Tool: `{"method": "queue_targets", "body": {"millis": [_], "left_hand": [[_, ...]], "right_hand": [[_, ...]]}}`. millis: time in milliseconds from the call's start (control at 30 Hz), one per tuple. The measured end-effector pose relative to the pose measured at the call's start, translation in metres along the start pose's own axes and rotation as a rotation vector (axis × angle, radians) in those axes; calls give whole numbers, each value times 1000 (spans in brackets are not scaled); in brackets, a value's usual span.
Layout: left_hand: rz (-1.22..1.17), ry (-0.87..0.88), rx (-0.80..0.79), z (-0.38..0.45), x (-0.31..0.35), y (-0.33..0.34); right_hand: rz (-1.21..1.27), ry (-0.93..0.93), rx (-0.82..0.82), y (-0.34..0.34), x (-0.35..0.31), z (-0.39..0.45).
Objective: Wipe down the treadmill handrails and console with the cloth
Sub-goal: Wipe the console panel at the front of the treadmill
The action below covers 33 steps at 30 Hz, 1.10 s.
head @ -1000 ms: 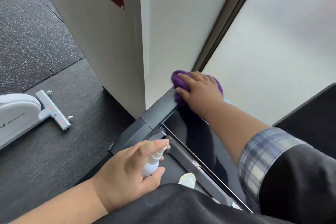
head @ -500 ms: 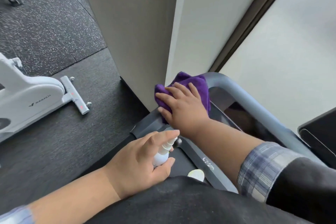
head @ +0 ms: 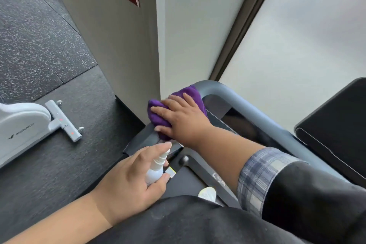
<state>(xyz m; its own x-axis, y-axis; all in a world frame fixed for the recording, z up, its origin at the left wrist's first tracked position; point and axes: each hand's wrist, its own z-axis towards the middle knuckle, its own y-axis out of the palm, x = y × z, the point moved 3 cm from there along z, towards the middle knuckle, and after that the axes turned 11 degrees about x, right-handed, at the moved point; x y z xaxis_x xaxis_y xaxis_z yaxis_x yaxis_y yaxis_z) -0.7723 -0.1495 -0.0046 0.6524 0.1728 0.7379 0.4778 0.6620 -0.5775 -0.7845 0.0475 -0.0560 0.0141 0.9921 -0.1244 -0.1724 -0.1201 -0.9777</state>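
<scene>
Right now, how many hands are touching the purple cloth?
1. The right hand presses the purple cloth near the handrail bend; the left hand holds a spray bottle.

1. the right hand (head: 183, 120) lies palm down with its fingers spread and nearly straight, pressing flat on the purple cloth (head: 158, 114).
2. the right forearm is bare, reaching forward and to the left (a plaid cuff and dark sleeve are pushed up near the elbow).
3. the left hand (head: 128, 180) grips a small white spray bottle (head: 155, 172), index finger stretched over its top, thumb underneath.
4. the left forearm is bare, coming in from the lower left.
</scene>
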Motion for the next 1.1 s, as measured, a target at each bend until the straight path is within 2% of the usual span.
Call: {"method": "queue_targets", "body": {"millis": [100, 167, 333, 533, 600, 667, 800, 933, 1100], "left_hand": [[35, -71, -17, -2, -3, 0], [60, -115, -3, -4, -3, 0], [55, -301, 118, 4, -5, -6], [178, -411, 169, 29, -19, -19], [223, -442, 121, 38, -18, -24], [297, -434, 44, 43, -18, -26], [442, -375, -83, 51, -20, -23], [495, -370, -148, 59, -22, -12], [555, -356, -222, 66, -26, -1]], "right_hand": [[-47, 261, 19, -15, 57, -2], [-128, 364, 54, -22, 86, -11], [-177, 607, 69, -30, 115, -43], [-207, 740, 181, -50, 122, -92], [-112, 788, 233, -58, 123, -100], [95, 829, 338, -69, 112, -103], [530, 830, 505, -83, 50, -105], [716, 778, 490, -81, -3, -112], [819, 834, 453, -80, -24, -127]]}}
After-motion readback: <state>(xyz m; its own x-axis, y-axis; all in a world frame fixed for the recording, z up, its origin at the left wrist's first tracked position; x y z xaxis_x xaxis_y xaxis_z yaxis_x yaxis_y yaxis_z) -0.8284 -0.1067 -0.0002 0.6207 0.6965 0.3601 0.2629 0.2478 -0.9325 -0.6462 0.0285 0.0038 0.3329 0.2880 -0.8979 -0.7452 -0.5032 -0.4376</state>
